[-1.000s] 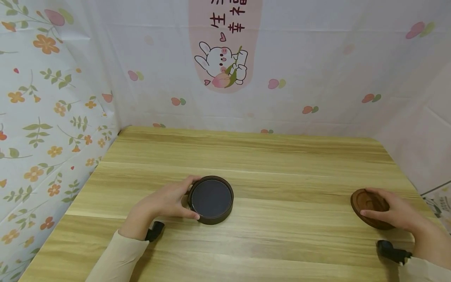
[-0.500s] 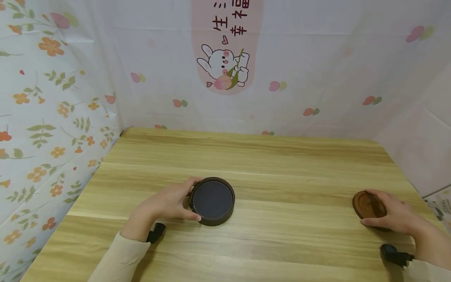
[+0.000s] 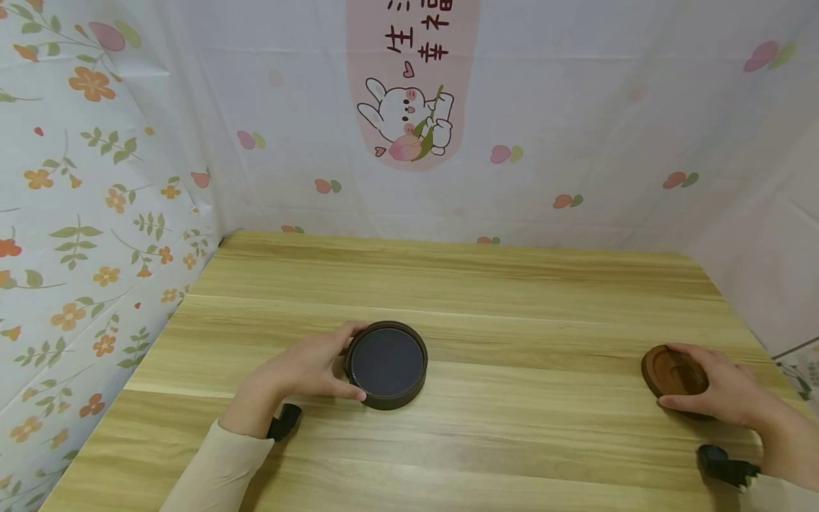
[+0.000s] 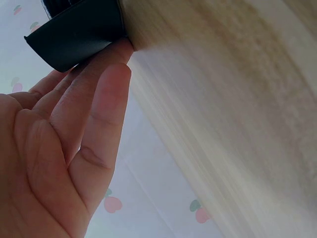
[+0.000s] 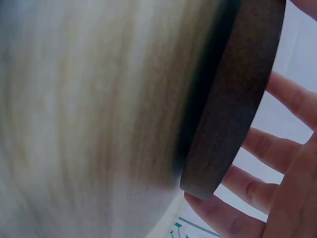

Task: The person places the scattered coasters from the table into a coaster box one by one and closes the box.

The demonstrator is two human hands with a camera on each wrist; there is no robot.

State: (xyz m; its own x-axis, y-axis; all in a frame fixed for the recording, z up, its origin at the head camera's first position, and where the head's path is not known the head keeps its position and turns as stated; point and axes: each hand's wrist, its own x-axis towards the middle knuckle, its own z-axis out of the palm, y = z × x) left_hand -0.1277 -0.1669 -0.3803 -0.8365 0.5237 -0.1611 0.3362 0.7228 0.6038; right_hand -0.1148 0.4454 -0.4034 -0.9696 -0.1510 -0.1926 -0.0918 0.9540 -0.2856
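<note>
A shallow dark round box [image 3: 387,364] with a raised rim and a flat, dark grey inside stands on the wooden table [image 3: 486,441], left of the middle. My left hand [image 3: 313,363] holds its left side, the thumb at the near rim and the fingers round the far side. In the left wrist view the box's dark wall [image 4: 81,37] meets the fingers. Far to the right, my right hand [image 3: 729,384] grips a round brown wooden lid [image 3: 668,371] with a carved ring on top. The right wrist view shows the lid's thick edge [image 5: 233,99] close over the table, with fingers along it.
A dark strap-on camera [image 3: 284,422] sits at the left wrist and another camera [image 3: 726,466] at the right wrist. Behind the table hangs a white printed cloth [image 3: 550,121], and a flowered cloth [image 3: 96,213] closes off the left side.
The wooden lid, tilted a second ago, now lies flatter under my right hand, which has shifted slightly right. My left hand keeps its hold on the box; the head view has moved a little.
</note>
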